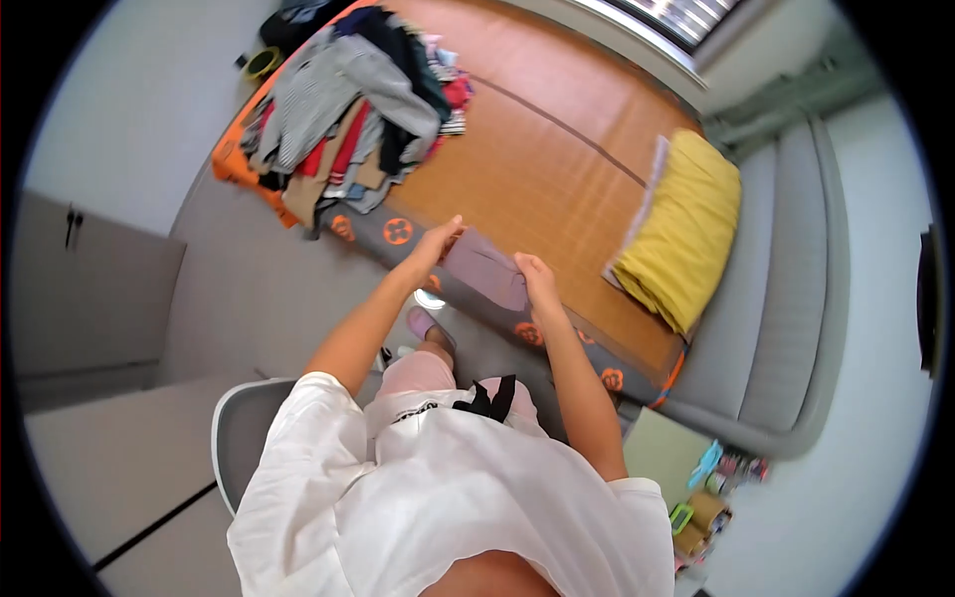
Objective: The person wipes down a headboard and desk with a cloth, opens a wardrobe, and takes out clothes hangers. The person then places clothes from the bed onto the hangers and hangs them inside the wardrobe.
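Both of my hands hold a small mauve cloth (484,267), stretched between them over the near edge of the bed. My left hand (438,242) grips its left end, fingers closed on the fabric. At the right end, my right hand (537,277) pinches the cloth with the thumb on top. The cloth looks flat and roughly rectangular; what kind of garment it is, I cannot tell. Beneath it runs the grey bed side with orange flower patterns (398,231).
A heap of mixed clothes (343,109) lies on the left of the bed mat (527,149). A folded yellow quilt (686,224) rests near the grey headboard (786,279). Behind me on the left is a chair (244,428); a small cabinet (665,448) with small items stands right.
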